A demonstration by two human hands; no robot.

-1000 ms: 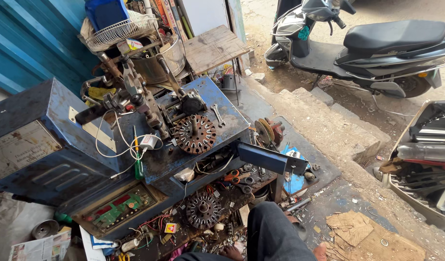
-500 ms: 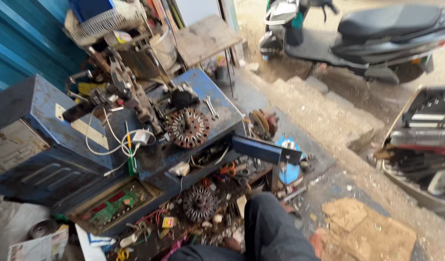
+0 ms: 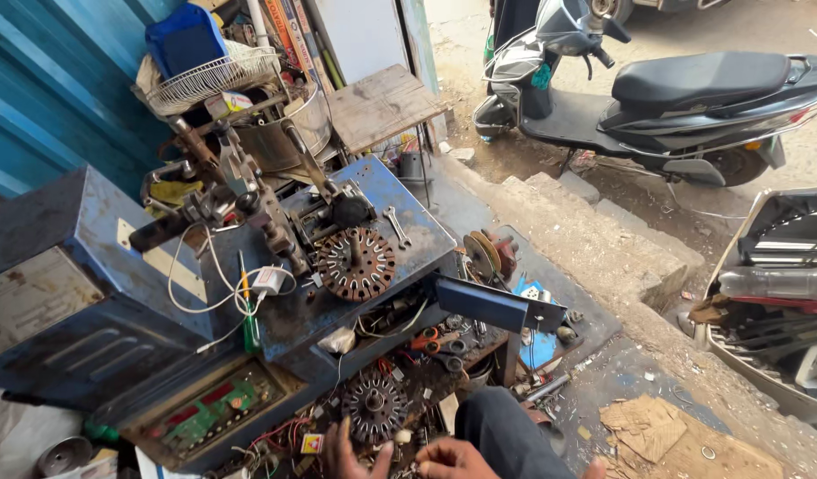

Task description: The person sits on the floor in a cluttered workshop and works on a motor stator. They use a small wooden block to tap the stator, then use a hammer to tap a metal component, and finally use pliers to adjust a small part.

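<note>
Both hands sit at the bottom edge of the view, only partly in frame. Left hand is raised with fingers spread, holding nothing, fingertips just below the lower motor core, a dark round toothed disc lying in the open drawer among loose wires and small parts. Can't tell whether it touches the core. Right hand is loosely curled, knuckles up; can't tell if it's pinching anything. It rests by the person's dark trouser knee.

A second, rustier motor core lies flat on the blue metal workbench, beside a spanner and a winding machine. A white charger with its cable lies left of that core. A green circuit board sits at the drawer's left end. A black scooter is parked on the dirt, well apart from the bench
</note>
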